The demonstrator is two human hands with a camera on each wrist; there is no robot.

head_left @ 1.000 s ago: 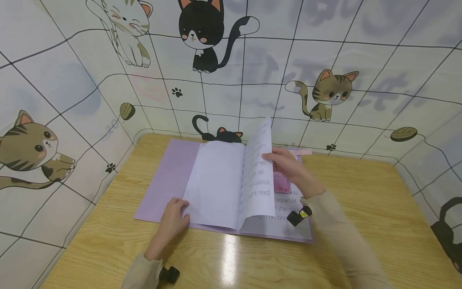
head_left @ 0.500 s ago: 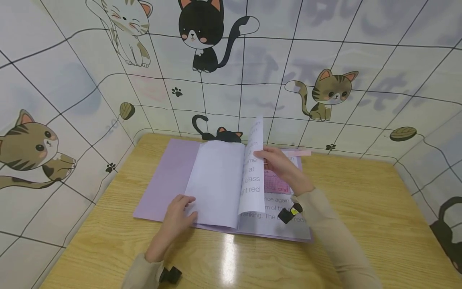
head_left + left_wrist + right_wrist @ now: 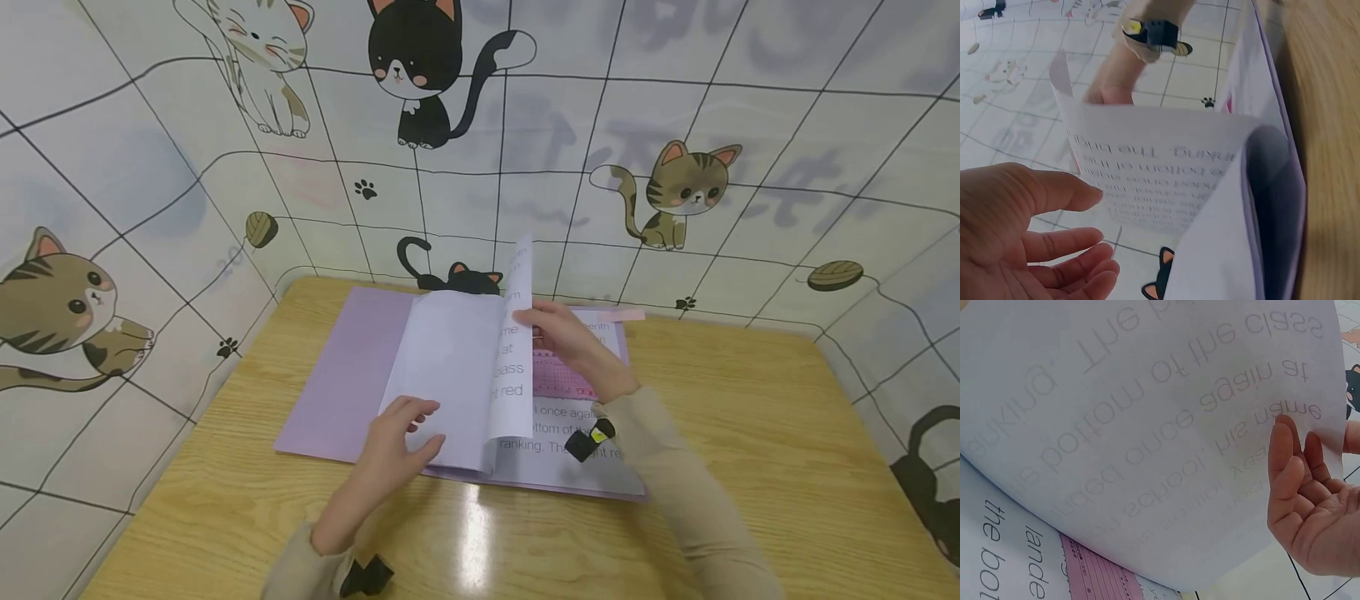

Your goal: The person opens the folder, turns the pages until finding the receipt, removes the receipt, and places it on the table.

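Observation:
A purple-covered booklet (image 3: 337, 375) lies spread on the table. My right hand (image 3: 566, 337) pinches the outer edge of a printed page (image 3: 513, 358), which stands up curved near the fold. In the right wrist view, the fingers of that hand (image 3: 1310, 512) lie behind the page's edge, the thumb on its other side. My left hand (image 3: 397, 442) hovers over the lower part of the blank left page (image 3: 450, 358), fingers spread and holding nothing. The left wrist view has this hand (image 3: 1035, 231) facing the raised page (image 3: 1160, 156). Beneath lies another printed page (image 3: 551, 471) with a pink printed panel (image 3: 562, 379).
A pale pink tab (image 3: 626, 315) sticks out at the booklet's upper right. The wooden table (image 3: 735, 433) meets a wall (image 3: 555, 150) covered with cat drawings and grid lines. Small black devices (image 3: 367, 575) are strapped at both wrists.
My right hand has drawn the page leftward, uncovering more of the printed page and pink panel below. My left hand has come off the booklet's lower left edge, moving right with fingers spreading.

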